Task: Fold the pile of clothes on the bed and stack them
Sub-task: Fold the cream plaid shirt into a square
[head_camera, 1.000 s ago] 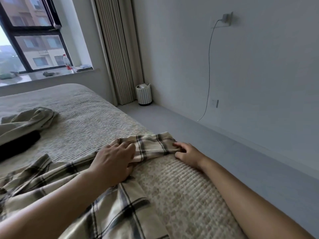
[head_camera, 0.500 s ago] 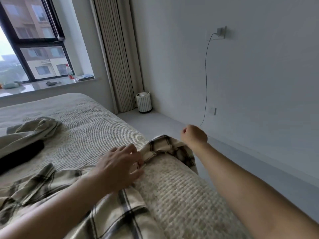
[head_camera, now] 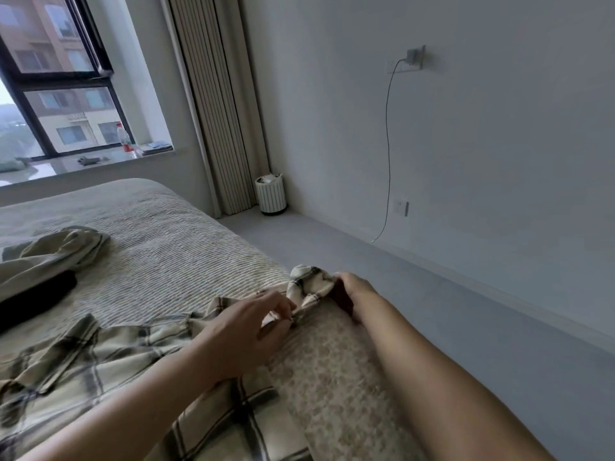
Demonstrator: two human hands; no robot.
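Plaid shirt (head_camera: 109,354) lies spread across the near part of the bed (head_camera: 173,247), its sleeve end bunched at the bed's right edge. My left hand (head_camera: 246,331) pinches the sleeve fabric between thumb and fingertips, and my right hand (head_camera: 352,291) curls round the bunched cuff just beyond it. Farther left on the bed lie a beige garment (head_camera: 50,254) and a black garment (head_camera: 33,301), touching each other.

A home bedroom: a quilted bed (head_camera: 159,247) fills the lower left of the frame, a curtain (head_camera: 219,104) hangs beside the window (head_camera: 56,94) upper left, a small bin (head_camera: 271,194) stands in the corner.
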